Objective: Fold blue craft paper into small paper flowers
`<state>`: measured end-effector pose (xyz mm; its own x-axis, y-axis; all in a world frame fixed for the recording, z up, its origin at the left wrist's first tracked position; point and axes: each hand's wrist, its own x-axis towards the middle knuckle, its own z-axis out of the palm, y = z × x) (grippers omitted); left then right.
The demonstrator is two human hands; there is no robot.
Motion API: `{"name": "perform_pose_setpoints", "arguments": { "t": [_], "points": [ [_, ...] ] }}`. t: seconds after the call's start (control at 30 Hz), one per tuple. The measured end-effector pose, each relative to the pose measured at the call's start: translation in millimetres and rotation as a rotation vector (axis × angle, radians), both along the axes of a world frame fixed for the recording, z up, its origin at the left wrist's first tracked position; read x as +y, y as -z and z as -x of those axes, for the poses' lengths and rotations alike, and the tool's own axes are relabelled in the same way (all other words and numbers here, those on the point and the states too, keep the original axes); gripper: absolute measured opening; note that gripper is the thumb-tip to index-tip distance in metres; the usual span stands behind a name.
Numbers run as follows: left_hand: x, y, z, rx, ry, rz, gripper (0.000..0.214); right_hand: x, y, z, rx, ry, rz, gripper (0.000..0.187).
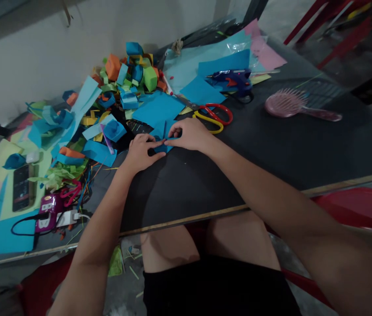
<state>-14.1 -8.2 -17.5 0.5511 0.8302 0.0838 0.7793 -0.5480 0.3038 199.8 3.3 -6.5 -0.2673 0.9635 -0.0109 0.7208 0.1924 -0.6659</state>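
A small piece of blue paper (160,133) with a raised fold lies on the dark table, between my two hands. My left hand (141,151) holds its left and near side, index finger on the paper and thumb along the near edge. At its right side, my right hand (187,134) pinches the paper with thumb and index finger, the fingertips of both hands almost meeting. Just behind my right hand lie scissors (219,114) with one red and one yellow handle. A larger blue sheet (159,109) is beyond the paper.
Folded paper pieces (130,79) are heaped at the back left. A blue glue gun (234,79) rests on blue sheets, and a pink hairbrush (287,105) lies to the right. At left are a phone (23,188) and a purple power adapter (49,210) with cables.
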Motion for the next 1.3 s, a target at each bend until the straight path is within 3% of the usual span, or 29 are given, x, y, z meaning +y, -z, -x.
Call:
{"name": "perform_pose_setpoints", "arguments": {
  "t": [0.2, 0.37, 0.5, 0.6, 0.83, 0.93, 1.13, 1.3],
  "points": [
    [0, -0.2, 1, 0.007, 0.020, -0.004, 0.042, -6, 3.7, 4, -0.221, 0.046, -0.159, 0.060],
    [0, -1.3, 1, 0.004, 0.024, 0.001, 0.043, -1, 15.1, -1, -0.294, 0.051, -0.128, 0.089],
    [-2, 0.0, 1, 0.002, 0.024, -0.009, 0.044, 10, 22.7, -15, -0.323, 0.146, -0.108, 0.124],
    [-2, 1.5, 2, 0.005, 0.028, -0.013, 0.044, 20, 26.5, -28, -0.348, 0.187, -0.098, 0.136],
    [-2, 0.5, 2, 0.001, 0.032, -0.010, 0.044, 34, 38.3, -51, -0.343, 0.149, -0.141, 0.130],
    [-3, 0.0, 3, -0.001, 0.048, -0.025, 0.043, 30, 31.8, -56, -0.294, 0.094, -0.212, 0.121],
    [-3, -0.3, 5, -0.001, 0.114, -0.068, 0.043, 12, -0.1, -33, -0.202, -0.230, -0.291, 0.083],
    [0, -1.1, 8, -0.039, 0.166, -0.065, 0.041, 5, 3.6, -13, -0.116, -0.470, -0.299, 0.054]
  ]
}}
